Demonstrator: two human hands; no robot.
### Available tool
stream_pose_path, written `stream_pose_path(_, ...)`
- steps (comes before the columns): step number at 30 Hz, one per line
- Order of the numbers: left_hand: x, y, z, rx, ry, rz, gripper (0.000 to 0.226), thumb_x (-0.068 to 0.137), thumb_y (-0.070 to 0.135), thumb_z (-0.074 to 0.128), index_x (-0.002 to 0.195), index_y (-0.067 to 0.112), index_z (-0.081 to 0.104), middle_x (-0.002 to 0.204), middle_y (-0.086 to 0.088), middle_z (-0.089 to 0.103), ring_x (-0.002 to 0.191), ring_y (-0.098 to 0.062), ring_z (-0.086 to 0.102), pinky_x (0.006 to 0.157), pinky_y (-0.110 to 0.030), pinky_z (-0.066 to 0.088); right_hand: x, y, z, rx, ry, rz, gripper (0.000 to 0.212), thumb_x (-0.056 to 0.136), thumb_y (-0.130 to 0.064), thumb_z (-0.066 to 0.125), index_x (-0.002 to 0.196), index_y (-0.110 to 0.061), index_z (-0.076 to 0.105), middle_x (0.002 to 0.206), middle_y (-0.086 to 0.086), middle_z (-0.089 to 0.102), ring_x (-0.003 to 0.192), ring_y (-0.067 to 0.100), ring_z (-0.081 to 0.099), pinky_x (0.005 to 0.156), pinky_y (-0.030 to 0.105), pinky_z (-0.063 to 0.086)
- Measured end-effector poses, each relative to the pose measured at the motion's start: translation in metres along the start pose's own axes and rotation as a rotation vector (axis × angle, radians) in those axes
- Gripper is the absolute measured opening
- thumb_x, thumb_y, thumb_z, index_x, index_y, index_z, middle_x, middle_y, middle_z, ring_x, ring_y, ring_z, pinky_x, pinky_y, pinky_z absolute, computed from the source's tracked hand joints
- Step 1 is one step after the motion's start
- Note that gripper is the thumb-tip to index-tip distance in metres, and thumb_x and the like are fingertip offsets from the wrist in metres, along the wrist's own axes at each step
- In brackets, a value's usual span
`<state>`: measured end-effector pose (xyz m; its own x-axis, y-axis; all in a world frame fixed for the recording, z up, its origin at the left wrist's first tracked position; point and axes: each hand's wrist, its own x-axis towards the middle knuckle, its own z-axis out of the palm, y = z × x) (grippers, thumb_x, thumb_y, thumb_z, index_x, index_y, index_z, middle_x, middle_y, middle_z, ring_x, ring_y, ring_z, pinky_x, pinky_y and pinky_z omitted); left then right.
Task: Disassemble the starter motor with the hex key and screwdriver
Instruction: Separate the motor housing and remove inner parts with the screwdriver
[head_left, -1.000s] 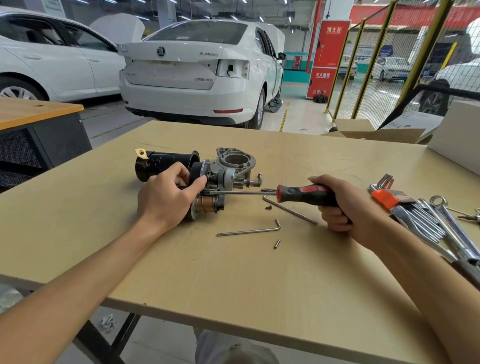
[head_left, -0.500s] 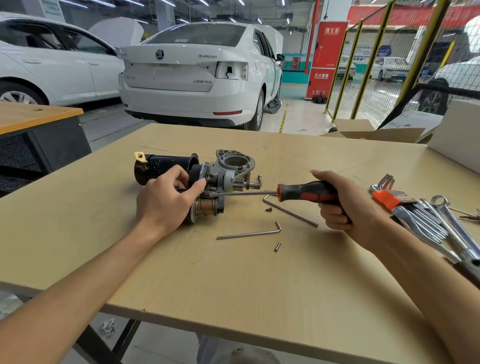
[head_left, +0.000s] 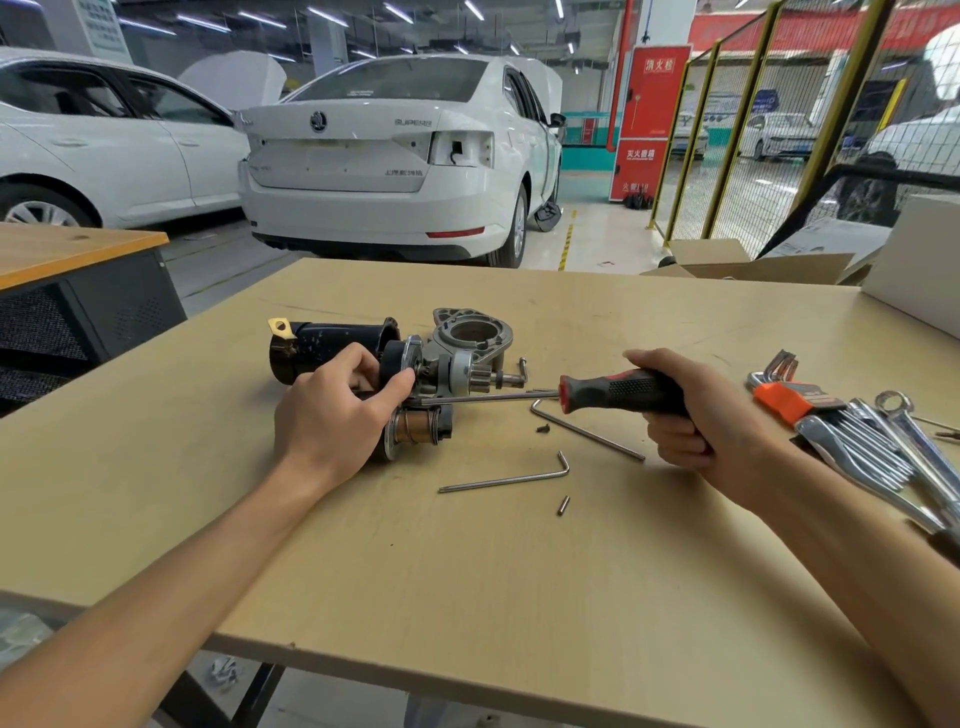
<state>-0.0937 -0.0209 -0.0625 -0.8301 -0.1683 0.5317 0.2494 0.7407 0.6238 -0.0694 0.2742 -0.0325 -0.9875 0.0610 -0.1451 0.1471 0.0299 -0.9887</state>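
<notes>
Head view: partly stripped starter motor (head_left: 415, 374) (black cylindrical body, grey cast-aluminium nose housing, exposed copper winding) lies on its side on the tan wooden tabletop (head_left: 519, 571), about 11 o'clock from tabletop centre. Left hand (head_left: 337, 415) grips the motor at mid-body, fingers curled over it, thumb near the flange. Right hand (head_left: 696, 415) is wrapped around the black-and-red handle of a screwdriver (head_left: 618, 391); shaft runs horizontal toward 9 o'clock, tip at the motor just by the left thumb, exact contact point hidden. Two loose L-shaped steel hex keys: one (head_left: 587, 431) just below the screwdriver shaft, one (head_left: 506, 478) at 6 o'clock from the motor. Small dark screw (head_left: 543, 428) and short steel pin (head_left: 563, 505) lie near them. At 3 o'clock, orange-holder hex key set (head_left: 789, 395) and a fan of chrome combination wrenches (head_left: 893, 452). White sedan (head_left: 395, 156) at 12 o'clock, beyond the tabletop.
</notes>
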Motion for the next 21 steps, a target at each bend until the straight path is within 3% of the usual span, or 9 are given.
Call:
stream_pose_path(5, 0.0005, -0.0031, 0.0004, -0.008, 0.005, -0.001, 0.043, 0.075, 0.063, 0.051, 0.076, 0.02, 0.055, 0.067, 0.005, 0.065, 0.069, -0.015, 0.059, 0.063, -0.034, 0.043, 0.0004, -0.0002, 0.0, 0.043, -0.003, -0.063, 0.03, 0.087, -0.033, 0.064, 0.063, -0.018, 0.073, 0.056, 0.0, 0.042, 0.045, 0.012, 0.034, 0.039, 0.021, 0.027)
stream_pose_path(7, 0.0008, -0.0036, 0.0009, -0.01, 0.005, 0.004, 0.042, 0.075, 0.063, 0.052, 0.074, 0.021, 0.054, 0.065, 0.005, 0.064, 0.067, -0.014, 0.059, 0.06, -0.033, 0.041, 0.0003, 0.0001, 0.0002, 0.067, 0.014, -0.053, 0.03, 0.088, -0.034, 0.063, 0.066, -0.016, 0.071, 0.059, 0.002, 0.044, 0.046, 0.013, 0.038, 0.04, 0.022, 0.03)
stream_pose_path(10, 0.0012, -0.0036, 0.0013, -0.01, 0.002, 0.004, 0.04, 0.075, 0.062, 0.052, 0.073, 0.022, 0.053, 0.065, 0.005, 0.063, 0.066, -0.014, 0.058, 0.058, -0.032, 0.038, 0.0004, 0.0003, 0.0, 0.005, 0.051, -0.009, 0.043, 0.092, -0.051, 0.057, 0.065, -0.018, 0.064, 0.05, 0.0, 0.037, 0.04, 0.014, 0.03, 0.035, 0.021, 0.025)
stream_pose_path(13, 0.0008, -0.0031, 0.0007, -0.009, 0.0, 0.004, 0.04, 0.075, 0.062, 0.052, 0.073, 0.023, 0.053, 0.066, 0.005, 0.064, 0.067, -0.014, 0.058, 0.059, -0.032, 0.039, -0.0003, -0.0008, -0.0007, -0.031, 0.024, 0.022, 0.039, 0.091, -0.049, 0.06, 0.069, -0.017, 0.06, 0.047, -0.003, 0.026, 0.038, 0.012, 0.019, 0.032, 0.021, 0.017)
stream_pose_path(18, 0.0005, -0.003, 0.0004, -0.006, -0.001, -0.005, 0.042, 0.075, 0.063, 0.051, 0.075, 0.021, 0.054, 0.066, 0.005, 0.064, 0.067, -0.016, 0.058, 0.06, -0.034, 0.04, -0.0007, -0.0008, -0.0004, 0.029, 0.008, -0.058, 0.026, 0.087, -0.033, 0.064, 0.069, -0.015, 0.061, 0.055, 0.001, 0.038, 0.046, 0.014, 0.03, 0.039, 0.022, 0.024)
stream_pose_path(21, 0.0004, -0.0028, 0.0006, -0.006, -0.002, -0.008, 0.042, 0.075, 0.062, 0.051, 0.075, 0.021, 0.054, 0.067, 0.004, 0.064, 0.067, -0.016, 0.058, 0.061, -0.034, 0.041, -0.0002, -0.0012, 0.0013, 0.05, 0.031, -0.051, 0.026, 0.09, -0.034, 0.06, 0.074, -0.014, 0.061, 0.056, 0.001, 0.042, 0.046, 0.014, 0.035, 0.04, 0.023, 0.027)
